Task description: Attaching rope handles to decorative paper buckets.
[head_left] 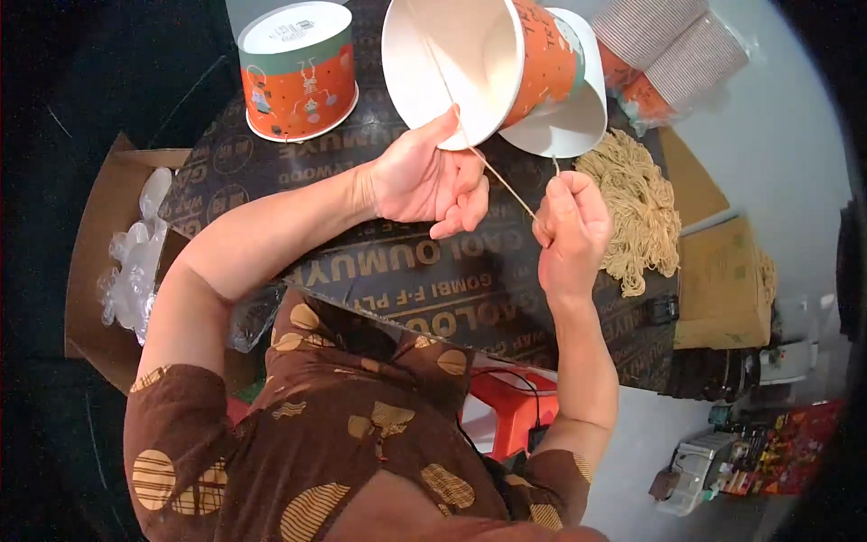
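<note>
An orange and green paper tub (553, 63) lies tilted, its white mouth turned toward me. My left hand (417, 176) grips its rim, thumb on the edge and fingers loosely curled below. A thin beige string (508, 183) runs from inside the tub over the rim, close to my left thumb. It stretches down to my right hand (571, 230), closed in a pinch on it, with a short end sticking up above the fingers. Beside that hand lies a heap of beige strings (637, 217). Behind the tilted tub is another white paper piece (585, 117), partly hidden.
An upturned paper tub (298, 95) stands at the far left of the dark printed board (406, 262). Stacked tubs in plastic wrap (668, 54) are at the far right. Cardboard boxes stand left (95, 262) and right (722, 289). A red stool (510, 406) is below the board.
</note>
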The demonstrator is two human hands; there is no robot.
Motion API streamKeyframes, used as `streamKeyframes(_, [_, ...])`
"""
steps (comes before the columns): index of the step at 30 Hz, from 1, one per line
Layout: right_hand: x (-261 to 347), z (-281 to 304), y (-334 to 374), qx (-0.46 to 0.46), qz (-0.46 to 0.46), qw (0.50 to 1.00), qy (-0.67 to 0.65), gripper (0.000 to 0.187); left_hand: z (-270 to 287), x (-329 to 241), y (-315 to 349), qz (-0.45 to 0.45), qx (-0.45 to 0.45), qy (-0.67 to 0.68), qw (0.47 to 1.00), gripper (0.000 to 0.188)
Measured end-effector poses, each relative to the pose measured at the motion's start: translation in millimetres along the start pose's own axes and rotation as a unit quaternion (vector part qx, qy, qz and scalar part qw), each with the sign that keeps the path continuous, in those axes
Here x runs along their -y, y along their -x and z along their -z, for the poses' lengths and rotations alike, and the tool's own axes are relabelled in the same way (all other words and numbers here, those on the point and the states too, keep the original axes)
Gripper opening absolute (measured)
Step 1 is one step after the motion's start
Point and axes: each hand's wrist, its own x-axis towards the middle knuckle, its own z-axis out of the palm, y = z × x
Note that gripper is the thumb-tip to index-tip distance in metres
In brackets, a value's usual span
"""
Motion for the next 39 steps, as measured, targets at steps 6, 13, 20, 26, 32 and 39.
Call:
streamKeyframes(6, [-5.4,-8.7,5.6,-0.035,0.068,0.992,0.096,0.006,-0.8,3.7,0.3,0.003,0.014,0.000,1.000,0.083])
streamKeyframes(13, [-9.8,-10.7,10.4,-0.007,0.357,0.872,0.334,0.012,-9.6,5.9,-0.9,0.030,0.010,0.031,0.999,0.081])
streamKeyframes(20, [-12.6,-14.0,10.4,0.024,0.419,0.838,0.349,0.021,-11.9,13.2,-3.1,0.042,0.039,0.029,0.998,0.081])
streamKeyframes(26, [-13.0,-13.4,9.1,0.034,0.434,0.826,0.358,0.018,-16.3,14.4,-3.1,0.056,0.027,0.021,0.998,0.085])
streamKeyframes(32, [-15.8,-12.3,6.1,0.039,0.437,0.822,0.364,0.018,-16.1,16.4,-1.5,0.057,0.018,-0.003,0.998,0.086])
streamKeyframes(39, [-14.2,-12.0,6.4,0.034,0.429,0.823,0.370,0.019,-16.6,18.1,-3.7,0.059,0.007,0.004,0.998,0.084])
